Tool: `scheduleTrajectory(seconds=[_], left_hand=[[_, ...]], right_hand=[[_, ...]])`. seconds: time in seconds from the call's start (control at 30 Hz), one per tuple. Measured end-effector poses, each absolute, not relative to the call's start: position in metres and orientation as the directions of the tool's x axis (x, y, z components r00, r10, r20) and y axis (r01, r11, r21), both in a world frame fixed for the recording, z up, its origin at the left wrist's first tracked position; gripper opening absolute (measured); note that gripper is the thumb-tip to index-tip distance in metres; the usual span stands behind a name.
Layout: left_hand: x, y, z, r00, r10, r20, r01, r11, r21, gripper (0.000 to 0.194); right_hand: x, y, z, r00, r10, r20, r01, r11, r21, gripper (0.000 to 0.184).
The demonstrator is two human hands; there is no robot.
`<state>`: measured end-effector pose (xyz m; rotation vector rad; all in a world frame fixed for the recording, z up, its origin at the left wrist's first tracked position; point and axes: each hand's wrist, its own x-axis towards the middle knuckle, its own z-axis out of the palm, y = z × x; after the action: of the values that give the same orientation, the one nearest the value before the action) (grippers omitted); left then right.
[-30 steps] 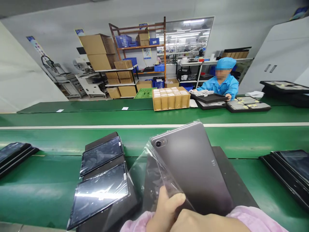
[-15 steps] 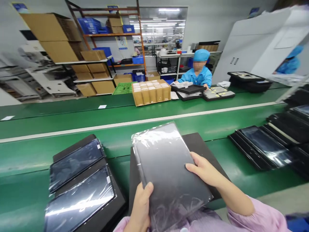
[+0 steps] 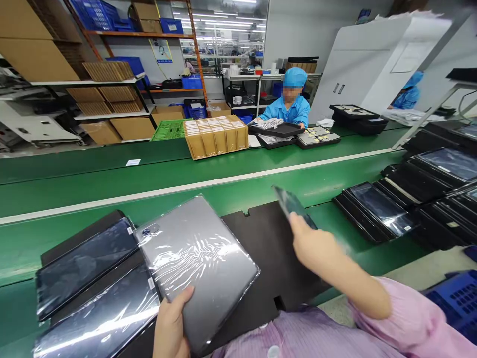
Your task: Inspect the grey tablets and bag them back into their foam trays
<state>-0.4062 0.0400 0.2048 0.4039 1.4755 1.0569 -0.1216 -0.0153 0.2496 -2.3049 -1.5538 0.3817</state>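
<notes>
The right sleeve (image 3: 406, 311) was light pink, loose and wrinkled, ending partway along the forearm (image 3: 354, 283). The top (image 3: 309, 335) was a greyer purple, lined with fine, close stripes. 2 pale buttons (image 3: 273, 352) sat on it, 1 plainly round, 1 seen nearly edge-on. The 2 hands (image 3: 172, 320) were bare.

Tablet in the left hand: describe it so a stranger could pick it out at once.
On the long green worktable's near side lies a dark pad. Over its left part, the left hand holds the tablet. Unlike the dark-screened tablets beside it, it shows a gray back with camera.
</notes>
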Motion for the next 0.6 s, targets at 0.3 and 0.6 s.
scheduleTrajectory(seconds=[0.3,0.6], left_hand=[[-0.384,0.028,0.209,-0.075,0.742,-0.666,-0.405,0.587,0.700,0.021],[-0.358,0.025,0.214,-0.001,0.817,-0.576,-0.434,0.518,0.737,0.024]], right_hand=[[-0.143,0.006,0.232,0.096,0.995,-0.040,0.782,-0.101,-0.615,0.027],[-0.149,0.018,0.256,-0.031,0.987,0.156,0.577,0.145,-0.804,0.028]])
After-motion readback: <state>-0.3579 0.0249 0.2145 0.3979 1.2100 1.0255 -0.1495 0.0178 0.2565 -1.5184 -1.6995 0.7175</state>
